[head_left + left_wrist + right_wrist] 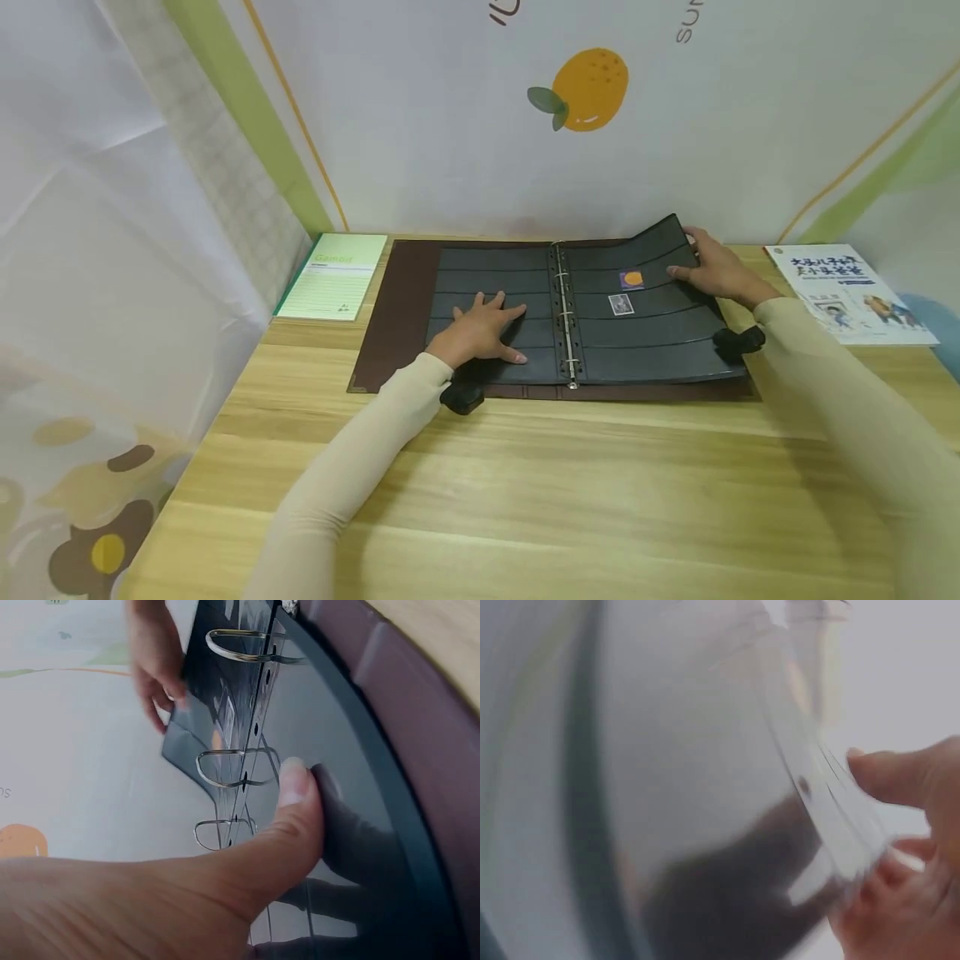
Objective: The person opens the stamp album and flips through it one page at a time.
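Note:
A ring-bound stamp album (390,321) with a brown cover lies open on the table. My left hand (480,329) rests on its black left page (487,282), fingers spread. In the left wrist view the thumb (294,791) lies beside the metal rings (225,766). My right hand (720,265) pinches the far outer corner of the black right page (637,354), which is lifted and bent upward there. Two stamps sit in that page's strips: a purple one with an orange disc (632,280) and a greyish one (621,305). The right wrist view is blurred.
A pale green notebook (333,279) lies left of the album. To the right is a white picture book (851,292) with cartoon figures. The wooden table (555,492) meets a printed cloth (450,150) hanging behind it.

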The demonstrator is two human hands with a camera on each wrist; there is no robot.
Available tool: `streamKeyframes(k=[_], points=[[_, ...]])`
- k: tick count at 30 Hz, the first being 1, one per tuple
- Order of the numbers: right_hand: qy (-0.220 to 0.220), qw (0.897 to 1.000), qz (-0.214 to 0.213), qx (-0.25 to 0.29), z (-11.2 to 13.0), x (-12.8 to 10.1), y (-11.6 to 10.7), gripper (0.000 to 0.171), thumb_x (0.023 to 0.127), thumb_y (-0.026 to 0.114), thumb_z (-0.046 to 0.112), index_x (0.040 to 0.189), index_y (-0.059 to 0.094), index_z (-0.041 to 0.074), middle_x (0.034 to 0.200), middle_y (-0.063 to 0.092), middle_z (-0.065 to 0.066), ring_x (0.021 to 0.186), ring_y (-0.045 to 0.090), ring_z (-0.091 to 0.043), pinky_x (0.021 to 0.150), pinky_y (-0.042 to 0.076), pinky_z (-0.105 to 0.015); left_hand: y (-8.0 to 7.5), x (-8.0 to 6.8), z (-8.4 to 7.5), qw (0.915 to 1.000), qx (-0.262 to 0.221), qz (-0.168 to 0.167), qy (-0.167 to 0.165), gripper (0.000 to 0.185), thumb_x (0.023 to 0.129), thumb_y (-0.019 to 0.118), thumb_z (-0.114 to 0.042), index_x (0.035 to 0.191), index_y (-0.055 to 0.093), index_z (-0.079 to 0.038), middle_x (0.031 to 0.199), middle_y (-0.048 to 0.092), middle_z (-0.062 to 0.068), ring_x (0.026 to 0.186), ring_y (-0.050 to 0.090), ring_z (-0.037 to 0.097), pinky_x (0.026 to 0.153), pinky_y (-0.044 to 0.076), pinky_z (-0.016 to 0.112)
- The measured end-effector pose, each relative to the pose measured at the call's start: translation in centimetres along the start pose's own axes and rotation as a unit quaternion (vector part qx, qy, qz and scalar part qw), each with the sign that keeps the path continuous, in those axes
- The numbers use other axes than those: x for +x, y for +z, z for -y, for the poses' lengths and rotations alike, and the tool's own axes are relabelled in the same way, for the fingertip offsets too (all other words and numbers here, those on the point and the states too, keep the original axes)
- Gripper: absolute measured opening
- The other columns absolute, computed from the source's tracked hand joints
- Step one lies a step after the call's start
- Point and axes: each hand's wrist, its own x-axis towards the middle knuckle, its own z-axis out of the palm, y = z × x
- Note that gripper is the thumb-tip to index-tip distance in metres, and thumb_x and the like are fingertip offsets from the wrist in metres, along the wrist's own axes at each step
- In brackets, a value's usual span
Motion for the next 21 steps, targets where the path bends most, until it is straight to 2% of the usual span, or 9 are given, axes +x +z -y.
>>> streamKeyframes(k=[4,7,8,9,11,14,16,18,21], points=[[0.01,0.996,0.077,0.045,-0.3,-1.1,-2.6,0.074,0.097,0.042,0.041,0.15,-0.009,0.031,0.136,0.035,-0.025,0.11,0.049,-0.038,0.086,0.043,-0.049,0.1,0.1,0.0,1.0,-0.007,0.001,0.001,0.091,0.074,0.07,-0.051,0.149,0.022,-0.029,0.157,0.005,0.012,0.142,0.001,0.044,0.104,0.009,0.072],[0.007,0.991,0.115,0.068,-0.6,-1.4,-3.8,0.069,0.098,0.04,0.042,0.146,-0.01,0.043,0.1,0.052,-0.013,0.077,0.054,-0.029,0.076,0.044,-0.035,0.1,0.1,0.1,1.0,-0.006,0.002,0.0,0.092,0.074,0.07,-0.051,0.149,0.022,-0.029,0.157,0.005,0.012,0.142,0.001,0.044,0.104,0.009,0.072],[0.008,0.989,0.122,0.08,-0.7,-1.5,-4.1,0.068,0.098,0.039,0.042,0.145,-0.01,0.046,0.087,0.049,-0.01,0.069,0.051,-0.026,0.073,0.044,-0.034,0.1,0.1,0.1,1.0,-0.005,0.004,0.0,0.092,0.074,0.07,-0.051,0.149,0.022,-0.029,0.157,0.005,0.012,0.142,0.001,0.044,0.104,0.009,0.072],[0.011,0.989,0.124,0.083,-0.6,-1.5,-4.4,0.067,0.098,0.039,0.043,0.144,-0.009,0.048,0.082,0.045,-0.008,0.068,0.051,-0.022,0.073,0.044,-0.031,0.0,0.1,0.1,1.0,-0.003,0.005,0.0,0.092,0.074,0.07,-0.051,0.149,0.022,-0.029,0.157,0.005,0.012,0.142,0.001,0.044,0.104,0.01,0.072],[0.012,0.987,0.122,0.107,-0.2,-1.5,-4.9,0.064,0.098,0.039,0.043,0.143,-0.007,0.05,0.089,0.048,-0.01,0.072,0.053,-0.01,0.075,0.045,-0.027,0.0,0.1,0.2,1.0,-0.001,0.005,0.001,0.092,0.074,0.07,-0.051,0.149,0.022,-0.029,0.157,0.005,0.012,0.141,0.002,0.044,0.104,0.01,0.072],[0.016,0.982,0.099,0.162,1.0,-1.1,-5.5,0.063,0.098,0.04,0.043,0.144,-0.001,0.048,0.084,0.046,-0.003,0.065,0.045,-0.001,0.058,0.039,-0.027,0.0,0.1,0.2,1.0,0.0,0.002,0.002,0.092,0.073,0.071,-0.052,0.148,0.022,-0.029,0.157,0.006,0.013,0.141,0.003,0.044,0.104,0.011,0.072],[0.011,0.975,0.087,0.205,1.9,-0.6,-5.9,0.062,0.098,0.042,0.04,0.146,0.003,0.044,0.089,0.057,0.004,0.055,0.039,-0.004,0.05,0.031,-0.033,0.0,0.1,0.2,1.0,-0.001,0.001,0.003,0.092,0.073,0.071,-0.052,0.148,0.023,-0.029,0.157,0.006,0.013,0.142,0.003,0.044,0.104,0.011,0.071],[0.003,0.97,0.074,0.232,2.8,0.0,-6.1,0.062,0.098,0.043,0.038,0.148,0.006,0.04,0.065,0.041,0.009,0.048,0.027,-0.016,0.05,0.024,-0.042,0.0,0.2,0.2,1.0,-0.001,0.0,0.003,0.092,0.073,0.071,-0.052,0.148,0.022,-0.029,0.157,0.006,0.012,0.141,0.003,0.044,0.104,0.011,0.071],[-0.007,0.964,0.067,0.256,4.3,0.5,-6.6,0.062,0.098,0.043,0.035,0.149,0.008,0.035,0.068,0.048,0.007,0.045,0.03,-0.016,0.044,0.027,-0.039,0.1,0.3,0.2,1.0,0.001,0.0,0.007,0.092,0.074,0.07,-0.053,0.148,0.022,-0.03,0.157,0.006,0.012,0.141,0.003,0.044,0.104,0.012,0.071]])
